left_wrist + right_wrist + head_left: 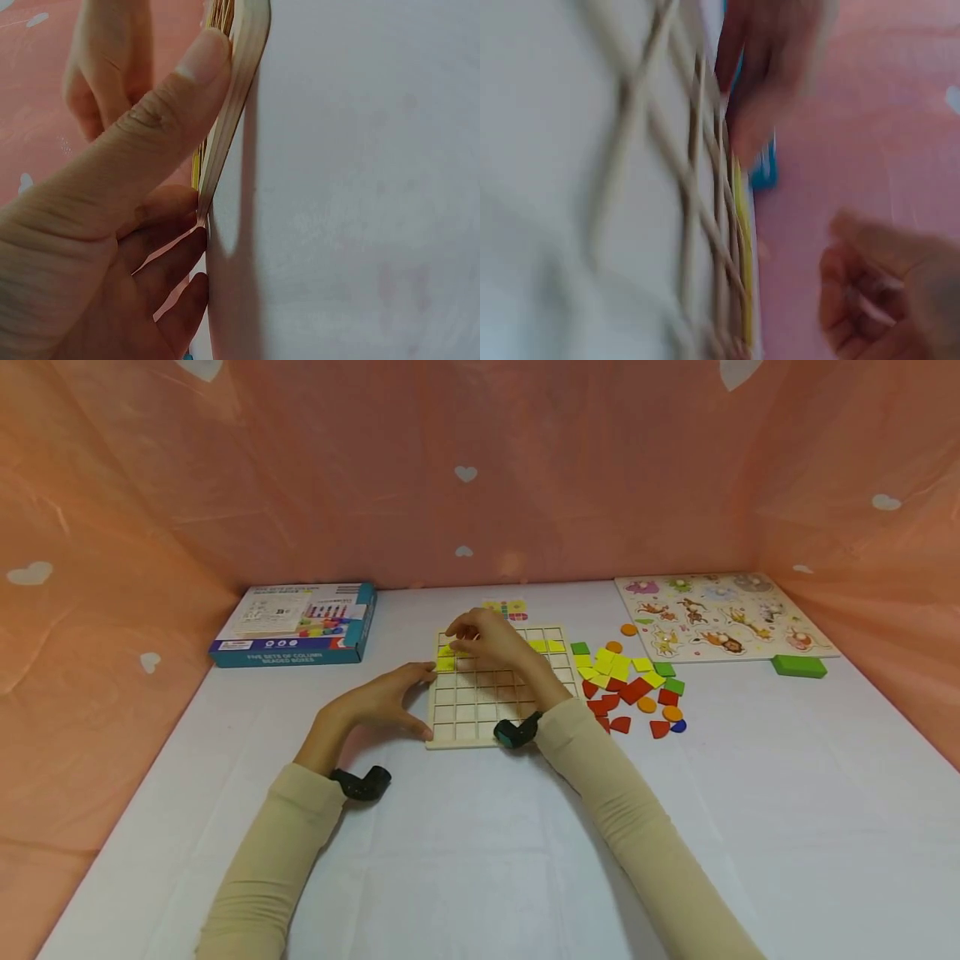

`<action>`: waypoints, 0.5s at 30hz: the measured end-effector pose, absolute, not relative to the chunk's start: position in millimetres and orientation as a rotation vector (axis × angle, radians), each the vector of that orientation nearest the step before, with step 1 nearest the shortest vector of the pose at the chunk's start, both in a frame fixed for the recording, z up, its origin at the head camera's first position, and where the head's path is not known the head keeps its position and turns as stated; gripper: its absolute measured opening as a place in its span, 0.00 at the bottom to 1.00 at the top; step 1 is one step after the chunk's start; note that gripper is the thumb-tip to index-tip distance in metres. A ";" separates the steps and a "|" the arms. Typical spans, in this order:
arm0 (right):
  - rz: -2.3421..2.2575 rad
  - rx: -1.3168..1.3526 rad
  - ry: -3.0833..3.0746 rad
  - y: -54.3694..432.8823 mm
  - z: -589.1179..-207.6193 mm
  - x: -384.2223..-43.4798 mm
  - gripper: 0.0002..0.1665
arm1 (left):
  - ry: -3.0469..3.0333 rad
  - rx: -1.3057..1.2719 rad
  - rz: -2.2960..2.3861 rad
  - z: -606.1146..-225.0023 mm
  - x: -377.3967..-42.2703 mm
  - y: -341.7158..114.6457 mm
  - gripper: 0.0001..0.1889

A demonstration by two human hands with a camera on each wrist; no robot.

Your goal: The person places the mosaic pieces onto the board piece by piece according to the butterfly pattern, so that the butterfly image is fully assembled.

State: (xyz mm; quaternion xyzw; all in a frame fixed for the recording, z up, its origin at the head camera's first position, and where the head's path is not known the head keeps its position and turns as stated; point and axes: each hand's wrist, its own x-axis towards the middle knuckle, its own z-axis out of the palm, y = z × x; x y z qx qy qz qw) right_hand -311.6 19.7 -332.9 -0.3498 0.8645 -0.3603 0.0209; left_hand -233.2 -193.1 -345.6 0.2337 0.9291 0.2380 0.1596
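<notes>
A pale wooden grid board (467,714) lies flat on the white table, with yellow tiles (446,664) in its upper left cells and more along an upper row. My left hand (378,697) touches the board's left edge, thumb near the lower corner and fingertips farther up; the left wrist view shows the thumb (142,135) against the wooden side. Above the board's upper part hovers my right hand (491,639), its fingers loosely bent. In the blurred right wrist view no piece shows in the right hand (892,292).
Right of the board lie loose yellow, red, green, orange and blue pieces (618,668). Behind it is a small pattern card (513,607). A boxed set (292,625) sits back left. An animal puzzle board (720,618) and a green block (798,667) are back right.
</notes>
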 end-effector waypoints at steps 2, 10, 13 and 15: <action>-1.175 -1.048 2.699 34.4 -323.2 -316.1 0.15 | 2.654 0.665 0.676 -345.6 -233.5 -192.1 0.52; -1.365 -0.798 2.779 131.3 -298.3 -329.4 0.17 | 2.659 0.656 0.670 -345.0 -234.3 -191.2 0.52; -1.346 -0.703 2.820 171.0 -302.6 -331.6 0.19 | 2.659 0.658 0.668 -346.7 -234.8 -192.0 0.52; -1.323 -0.642 2.847 192.0 -307.8 -332.0 0.19 | 2.660 0.661 0.669 -348.0 -235.1 -192.8 0.53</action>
